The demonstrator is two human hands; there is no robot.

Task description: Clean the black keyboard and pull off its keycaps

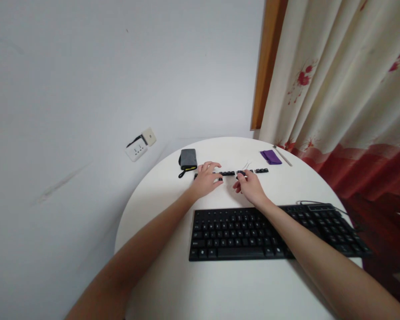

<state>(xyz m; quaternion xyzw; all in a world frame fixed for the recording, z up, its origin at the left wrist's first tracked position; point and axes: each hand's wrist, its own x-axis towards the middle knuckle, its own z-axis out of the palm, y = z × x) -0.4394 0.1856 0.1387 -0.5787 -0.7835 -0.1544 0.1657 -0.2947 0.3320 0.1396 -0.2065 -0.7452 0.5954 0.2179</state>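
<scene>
A row of small black keycaps [227, 173] lies across the white round table [153, 209], beyond the black keyboard [240, 235]. My left hand [206, 178] rests at the row's left end, fingers apart and slightly bent, partly covering several keycaps. One dark keycap [220, 179] shows beside its thumb. Closed in a pinch, my right hand [250, 186] holds a black keycap [240, 174] near the middle of the row. Thin wire prongs [246, 165] show just behind its fingers; what they belong to is unclear. More keycaps [262, 170] lie to its right.
A grey pouch [188, 158] with a black loop lies at the far left of the table. A purple cloth [271, 157] and a thin light stick [282, 156] lie far right. The keyboard's cable [323, 204] runs along its back. Wall and curtain [320, 89] border the table.
</scene>
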